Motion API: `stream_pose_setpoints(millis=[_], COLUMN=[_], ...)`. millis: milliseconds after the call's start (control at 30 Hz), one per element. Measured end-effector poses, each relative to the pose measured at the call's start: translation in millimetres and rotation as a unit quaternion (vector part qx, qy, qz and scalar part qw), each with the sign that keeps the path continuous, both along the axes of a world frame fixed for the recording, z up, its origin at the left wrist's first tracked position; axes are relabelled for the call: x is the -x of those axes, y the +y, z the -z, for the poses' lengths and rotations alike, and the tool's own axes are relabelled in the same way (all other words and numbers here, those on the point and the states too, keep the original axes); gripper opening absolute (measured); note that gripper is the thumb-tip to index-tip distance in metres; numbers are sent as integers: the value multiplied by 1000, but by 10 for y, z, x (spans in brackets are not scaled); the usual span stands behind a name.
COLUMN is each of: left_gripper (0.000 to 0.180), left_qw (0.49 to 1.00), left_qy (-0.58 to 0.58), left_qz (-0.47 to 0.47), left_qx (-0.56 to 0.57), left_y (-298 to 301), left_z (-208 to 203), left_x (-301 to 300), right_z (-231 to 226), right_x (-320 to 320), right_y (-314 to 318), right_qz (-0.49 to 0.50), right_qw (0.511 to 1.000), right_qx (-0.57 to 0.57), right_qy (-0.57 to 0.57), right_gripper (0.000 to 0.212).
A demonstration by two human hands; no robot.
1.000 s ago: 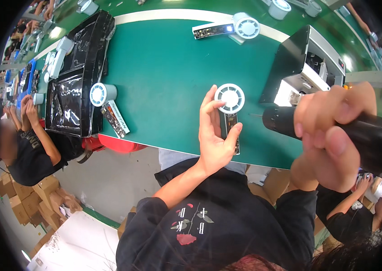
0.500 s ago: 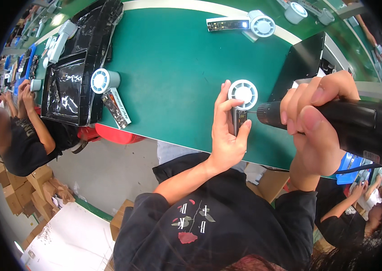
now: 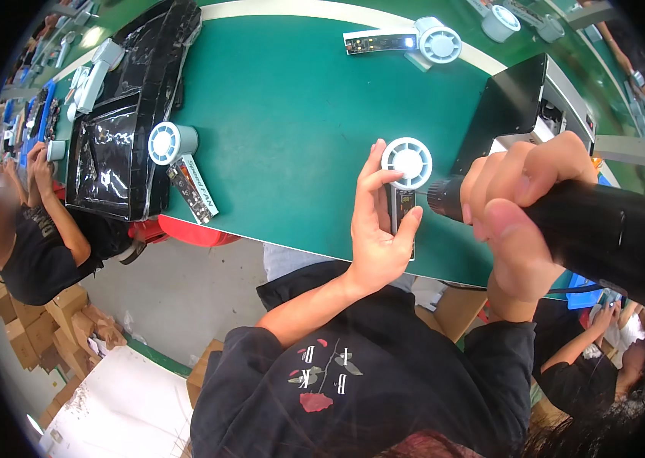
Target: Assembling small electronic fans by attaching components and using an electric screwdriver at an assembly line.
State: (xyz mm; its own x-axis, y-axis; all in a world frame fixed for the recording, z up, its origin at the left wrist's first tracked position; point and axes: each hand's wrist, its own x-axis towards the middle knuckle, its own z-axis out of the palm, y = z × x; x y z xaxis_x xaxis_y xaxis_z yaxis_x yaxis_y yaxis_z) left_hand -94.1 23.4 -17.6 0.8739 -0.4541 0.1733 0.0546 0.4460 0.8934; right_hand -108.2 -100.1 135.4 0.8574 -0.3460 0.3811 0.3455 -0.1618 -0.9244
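Note:
My left hand (image 3: 380, 246) is closed around the handle of a small handheld fan (image 3: 408, 163), its round grille upward and its handle open, with a circuit board showing. My right hand (image 3: 522, 217) grips a thick black electric screwdriver (image 3: 604, 237) that lies almost level. The tool's collar points left, and its thin bit reaches the fan just below the grille. Whether the bit touches a screw is too small to tell.
Another open fan (image 3: 174, 143) lies at the left beside black plastic-lined trays (image 3: 109, 153). A fan with a lit board (image 3: 437, 46) rests at the far edge of the green table (image 3: 284, 107). A black box (image 3: 501, 99) stands at the right. Co-workers sit on both sides.
The screwdriver's back end has dropped and its nose has risen slightly, with my right hand turning along. The fan stays in my left hand. The whole view has shifted a little.

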Motion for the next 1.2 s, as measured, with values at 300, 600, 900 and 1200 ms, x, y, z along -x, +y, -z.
stream_pose_setpoints(millis=[300, 600, 900, 1200], left_gripper=[58, 100, 73, 98], left_qw=[1000, 932, 898, 891], left_qy=[-20, -210, -354, -378], left_qz=[5, 151, 115, 54], left_qx=[-19, -254, -236, -245], left_y=[2, 221, -101, -270], left_z=[-32, -397, -334, -233], left_x=[-25, -675, -1162, -1228], right_z=[75, -501, -375, -332], right_x=[18, 534, 444, 354], right_y=[-105, -604, -883, -354], right_qz=[-47, 27, 161, 67], right_qw=[998, 984, 983, 994], right_qx=[-18, -107, -94, -77], right_qy=[-35, -137, -9, -30], right_gripper=[33, 15, 14, 21])
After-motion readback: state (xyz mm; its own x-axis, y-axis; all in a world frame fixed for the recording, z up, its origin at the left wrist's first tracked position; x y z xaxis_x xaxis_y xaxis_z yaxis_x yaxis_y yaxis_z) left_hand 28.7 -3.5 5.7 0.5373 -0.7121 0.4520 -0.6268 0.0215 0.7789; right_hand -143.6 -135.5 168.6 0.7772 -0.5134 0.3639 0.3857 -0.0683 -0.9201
